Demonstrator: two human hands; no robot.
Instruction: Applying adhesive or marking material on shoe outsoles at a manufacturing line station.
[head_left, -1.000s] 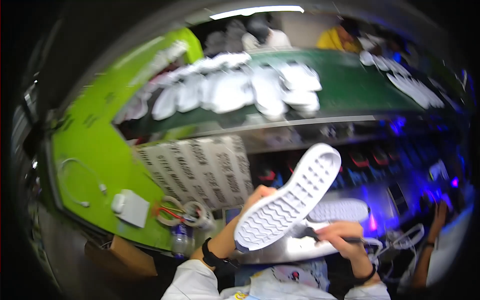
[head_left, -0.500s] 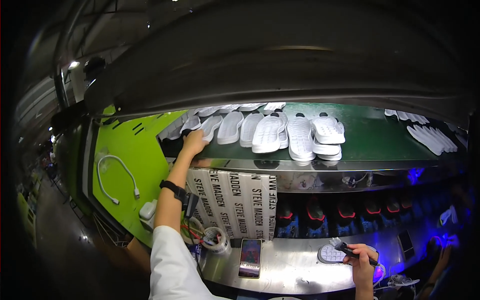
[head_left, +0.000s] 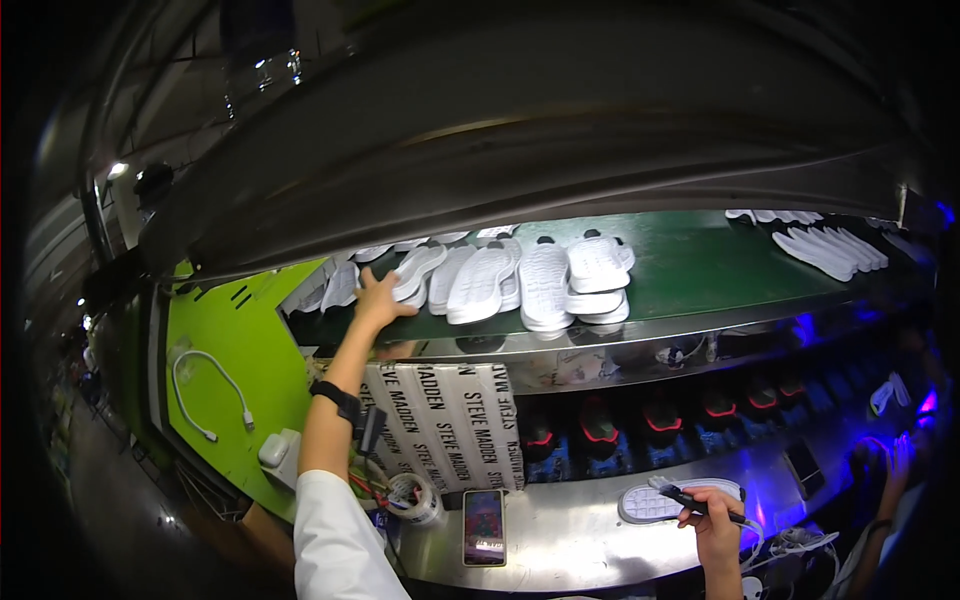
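Note:
My left hand (head_left: 376, 300) reaches over a green belt (head_left: 680, 255) with fingers spread, touching the left side of a white shoe sole (head_left: 420, 268). That sole lies partly on top of another; exact finger contact is hard to make out. More white soles (head_left: 545, 285) lie side by side to its right, some stacked. At lower right, my right hand (head_left: 716, 520) is closed around a black-handled brush (head_left: 690, 498) with a pale tip. The brush tip is over a white sole (head_left: 640, 506) with a gridded inside, lying on the metal bench (head_left: 560, 540).
A phone (head_left: 485, 528) and a tub (head_left: 413, 498) of tools stand on the bench before a printed board (head_left: 440, 420). Dark shoes with red trim (head_left: 600, 425) line a lower shelf. Another person's hand (head_left: 893, 470) is at far right under blue light.
My left hand has moved the sole beside it rightward, onto its neighbour, and its fingers have spread. My right hand stays over the bench with the brush. The whole view has shifted.

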